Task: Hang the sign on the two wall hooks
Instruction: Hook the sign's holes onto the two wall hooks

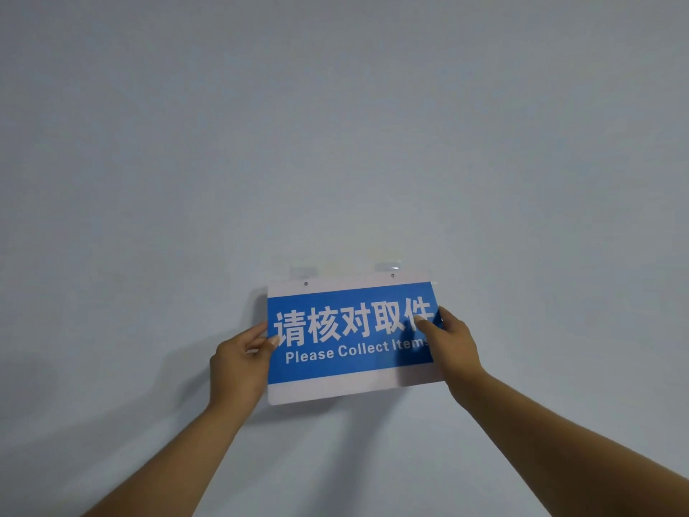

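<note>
A blue and white sign (350, 363) reading "Please Collect Items" is pressed against the pale wall, tilted slightly up to the right. My left hand (238, 363) grips its left edge, thumb on the front. My right hand (453, 345) grips its right edge, thumb over the last character. Two small holes sit in the sign's white top strip. Behind that strip, two clear adhesive hook pads show on the wall: the left hook (304, 272) and the right hook (387, 266). Each hole lies just below its pad; whether the hooks pass through the holes I cannot tell.
The plain pale wall (335, 125) fills the whole view. A faint yellowish mark (376, 255) sits just above the hooks. Both my forearms reach up from the lower corners of the view.
</note>
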### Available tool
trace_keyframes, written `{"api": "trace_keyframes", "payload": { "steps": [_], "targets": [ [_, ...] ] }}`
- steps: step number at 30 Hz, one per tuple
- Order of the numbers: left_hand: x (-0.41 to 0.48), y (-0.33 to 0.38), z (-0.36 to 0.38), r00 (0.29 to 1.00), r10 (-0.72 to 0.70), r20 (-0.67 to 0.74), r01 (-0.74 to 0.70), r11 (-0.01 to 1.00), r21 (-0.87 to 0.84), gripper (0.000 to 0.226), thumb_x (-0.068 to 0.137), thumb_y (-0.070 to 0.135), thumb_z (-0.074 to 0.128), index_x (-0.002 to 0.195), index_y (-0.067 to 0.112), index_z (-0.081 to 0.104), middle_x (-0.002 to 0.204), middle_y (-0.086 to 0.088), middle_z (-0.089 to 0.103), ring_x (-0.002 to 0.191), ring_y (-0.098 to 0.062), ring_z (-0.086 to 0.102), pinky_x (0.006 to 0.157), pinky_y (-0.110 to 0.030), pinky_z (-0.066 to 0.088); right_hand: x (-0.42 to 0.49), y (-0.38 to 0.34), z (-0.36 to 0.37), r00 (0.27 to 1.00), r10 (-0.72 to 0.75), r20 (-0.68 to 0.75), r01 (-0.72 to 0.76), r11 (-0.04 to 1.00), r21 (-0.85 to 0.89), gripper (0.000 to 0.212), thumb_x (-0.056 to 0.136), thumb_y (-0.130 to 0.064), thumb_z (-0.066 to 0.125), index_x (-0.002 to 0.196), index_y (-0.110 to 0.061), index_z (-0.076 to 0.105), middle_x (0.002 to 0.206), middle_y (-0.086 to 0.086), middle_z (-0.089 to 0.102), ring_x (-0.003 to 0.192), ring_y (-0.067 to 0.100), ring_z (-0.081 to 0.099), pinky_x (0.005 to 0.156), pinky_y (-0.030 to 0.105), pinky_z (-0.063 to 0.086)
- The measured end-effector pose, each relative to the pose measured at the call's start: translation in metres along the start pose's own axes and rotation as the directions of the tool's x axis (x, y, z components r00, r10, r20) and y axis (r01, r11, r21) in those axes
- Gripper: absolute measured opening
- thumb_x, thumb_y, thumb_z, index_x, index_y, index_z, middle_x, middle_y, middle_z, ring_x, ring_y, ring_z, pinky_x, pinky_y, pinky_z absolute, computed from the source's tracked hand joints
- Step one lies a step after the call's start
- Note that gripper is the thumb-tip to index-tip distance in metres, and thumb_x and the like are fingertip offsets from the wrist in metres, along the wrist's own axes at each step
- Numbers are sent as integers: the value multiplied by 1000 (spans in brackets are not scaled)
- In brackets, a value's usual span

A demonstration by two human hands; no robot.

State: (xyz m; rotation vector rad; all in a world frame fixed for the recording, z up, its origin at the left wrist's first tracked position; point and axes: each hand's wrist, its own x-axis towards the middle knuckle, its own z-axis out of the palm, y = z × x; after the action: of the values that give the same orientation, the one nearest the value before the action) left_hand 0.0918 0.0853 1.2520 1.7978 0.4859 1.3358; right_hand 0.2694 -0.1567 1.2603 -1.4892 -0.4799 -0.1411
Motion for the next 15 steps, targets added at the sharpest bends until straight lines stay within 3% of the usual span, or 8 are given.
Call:
{"api": "trace_keyframes", "payload": {
  "steps": [8, 11, 15],
  "targets": [
    [14, 17, 3, 999, 23, 40, -27, 996, 90, 37, 90, 23, 73, 126, 16, 70, 88, 7, 72, 85, -20, 73, 73, -43, 63, 23, -3, 1, 989, 134, 65, -129, 989, -69, 34, 93, -41, 66, 119, -20, 61, 115, 5, 67, 100, 28, 65, 80, 40, 54],
    [12, 16, -1, 998, -6, 66, 1, 997, 79, 37, 89, 21, 74, 125, 15, 70, 85, 12, 72, 84, -21, 75, 75, -48, 63, 24, 1, 0, 986, 144, 78, -138, 988, -72, 31, 93, -42, 66, 117, -22, 61, 113, 3, 68, 97, 26, 66, 85, 44, 57],
    [6, 14, -6, 996, -24, 90, 17, 997, 78, 35, 90, 19, 73, 124, 12, 69, 83, 15, 68, 78, -16, 74, 70, -45, 64, 17, 3, -1, 989, 131, 72, -123, 987, -106, 31, 94, -40, 66, 118, -21, 60, 112, 2, 66, 97, 24, 64, 84, 42, 56]
  ]
}}
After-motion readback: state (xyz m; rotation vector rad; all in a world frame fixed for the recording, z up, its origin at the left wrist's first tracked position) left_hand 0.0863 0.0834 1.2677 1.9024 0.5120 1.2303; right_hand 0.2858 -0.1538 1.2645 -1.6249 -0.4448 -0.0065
